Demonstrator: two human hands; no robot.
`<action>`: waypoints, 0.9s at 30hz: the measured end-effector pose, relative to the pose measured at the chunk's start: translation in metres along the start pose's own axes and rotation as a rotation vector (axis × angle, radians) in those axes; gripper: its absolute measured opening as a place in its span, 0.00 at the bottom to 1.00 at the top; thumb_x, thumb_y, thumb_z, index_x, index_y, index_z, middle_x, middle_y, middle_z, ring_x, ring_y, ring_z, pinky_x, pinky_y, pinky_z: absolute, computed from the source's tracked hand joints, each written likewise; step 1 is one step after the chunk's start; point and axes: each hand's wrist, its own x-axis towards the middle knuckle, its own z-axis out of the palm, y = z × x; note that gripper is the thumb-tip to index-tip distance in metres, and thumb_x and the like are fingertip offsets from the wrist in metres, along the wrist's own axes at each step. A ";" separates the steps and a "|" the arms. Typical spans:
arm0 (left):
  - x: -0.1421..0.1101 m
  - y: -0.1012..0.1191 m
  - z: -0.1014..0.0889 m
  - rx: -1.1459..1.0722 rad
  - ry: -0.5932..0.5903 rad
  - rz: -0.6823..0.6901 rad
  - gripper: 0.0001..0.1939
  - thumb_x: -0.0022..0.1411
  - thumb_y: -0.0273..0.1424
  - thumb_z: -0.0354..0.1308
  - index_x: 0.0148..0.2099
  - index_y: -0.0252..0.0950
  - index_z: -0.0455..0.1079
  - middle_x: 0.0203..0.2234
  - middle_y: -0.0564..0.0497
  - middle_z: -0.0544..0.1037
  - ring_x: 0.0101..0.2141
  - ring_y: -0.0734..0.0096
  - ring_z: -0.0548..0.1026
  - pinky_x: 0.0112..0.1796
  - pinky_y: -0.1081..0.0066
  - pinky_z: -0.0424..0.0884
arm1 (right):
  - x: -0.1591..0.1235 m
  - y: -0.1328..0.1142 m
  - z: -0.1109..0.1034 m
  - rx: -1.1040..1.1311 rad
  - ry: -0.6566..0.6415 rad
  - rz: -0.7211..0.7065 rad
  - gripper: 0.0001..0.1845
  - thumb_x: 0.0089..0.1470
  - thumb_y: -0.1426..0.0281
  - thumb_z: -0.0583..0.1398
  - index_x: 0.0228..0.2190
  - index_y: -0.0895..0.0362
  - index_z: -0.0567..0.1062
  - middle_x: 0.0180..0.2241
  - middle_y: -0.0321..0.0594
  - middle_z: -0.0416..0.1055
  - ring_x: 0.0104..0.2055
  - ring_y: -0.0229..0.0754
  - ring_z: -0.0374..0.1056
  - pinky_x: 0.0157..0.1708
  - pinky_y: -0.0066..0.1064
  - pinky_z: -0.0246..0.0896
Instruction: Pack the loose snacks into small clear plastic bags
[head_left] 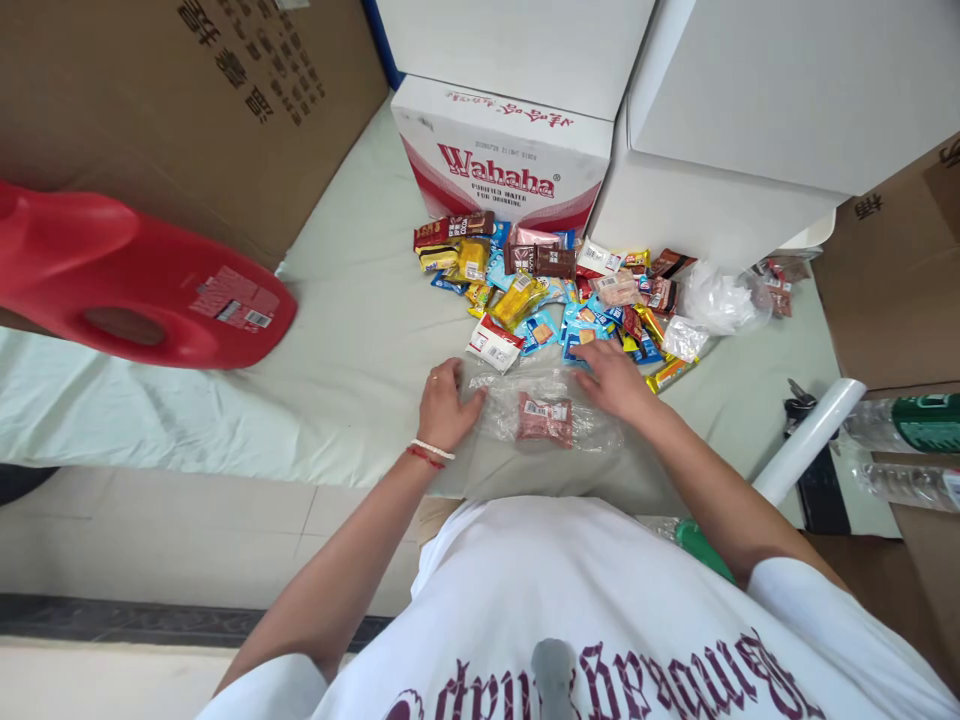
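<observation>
A clear plastic bag (495, 418) lies flattened near the table's front edge, with a small reddish-brown wrapped snack (545, 420) on or inside it; I cannot tell which. My left hand (445, 408) rests at the bag's left edge, thumb spread away from the fingers, nothing held. Over the bag's upper right side is my right hand (613, 378), fingers apart, its fingertips at a light blue snack packet (576, 342). A white-and-red packet (495, 345) lies just above the bag. Behind both hands spreads a pile of wrapped snacks, including a yellow packet (519, 302).
Behind the pile stands a Wahaha water carton (510, 165) beside white boxes (750, 90). A red jug (150, 275) is at the left. Crumpled clear plastic (724, 298), a white roll (808, 440) and plastic bottles (919, 424) are at the right.
</observation>
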 end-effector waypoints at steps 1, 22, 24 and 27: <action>-0.003 0.004 0.001 0.008 -0.008 -0.031 0.34 0.57 0.41 0.63 0.63 0.33 0.62 0.50 0.38 0.75 0.47 0.52 0.76 0.49 0.54 0.73 | 0.013 -0.007 0.005 -0.020 -0.037 -0.023 0.25 0.63 0.65 0.60 0.59 0.62 0.74 0.52 0.55 0.75 0.55 0.58 0.65 0.55 0.44 0.60; -0.006 0.003 -0.011 -0.088 -0.172 -0.010 0.03 0.54 0.28 0.58 0.34 0.39 0.70 0.35 0.48 0.78 0.41 0.60 0.73 0.48 0.62 0.67 | -0.048 -0.042 0.031 0.019 -0.232 -0.417 0.22 0.68 0.69 0.56 0.61 0.47 0.73 0.42 0.47 0.72 0.47 0.49 0.64 0.47 0.39 0.61; -0.006 -0.001 -0.017 -0.126 -0.208 -0.028 0.03 0.55 0.28 0.56 0.35 0.40 0.69 0.32 0.50 0.77 0.37 0.62 0.73 0.43 0.64 0.68 | -0.048 -0.035 0.035 0.198 -0.189 -0.374 0.23 0.68 0.70 0.55 0.62 0.51 0.72 0.41 0.47 0.72 0.46 0.48 0.66 0.46 0.39 0.63; -0.004 -0.001 -0.018 -0.147 -0.208 -0.109 0.05 0.56 0.29 0.56 0.38 0.40 0.68 0.31 0.52 0.76 0.34 0.64 0.72 0.38 0.66 0.68 | -0.038 -0.028 0.030 0.516 -0.173 -0.265 0.22 0.66 0.65 0.58 0.59 0.57 0.74 0.37 0.43 0.74 0.37 0.44 0.68 0.40 0.35 0.64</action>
